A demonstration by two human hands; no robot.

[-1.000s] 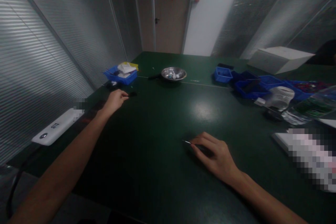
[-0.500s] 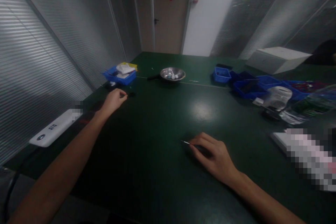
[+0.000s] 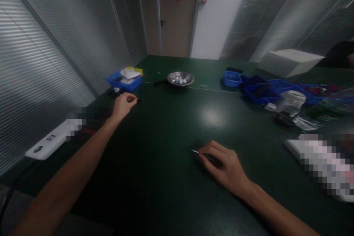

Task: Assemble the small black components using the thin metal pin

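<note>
A thin tool with a shiny tip (image 3: 195,151) is gripped by the right hand (image 3: 229,164) at the green table (image 3: 163,129), and a small dark thing (image 3: 138,100) is by the left hand's (image 3: 122,106) pinched fingers, though its hold can't be told.

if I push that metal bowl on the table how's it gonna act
The bowl looks like shiny metal, so it should stay stiff and may feel slick. Its flared sides suggest it could rock if pushed at the rim. The white bits inside look loose and would probably slide.
</note>
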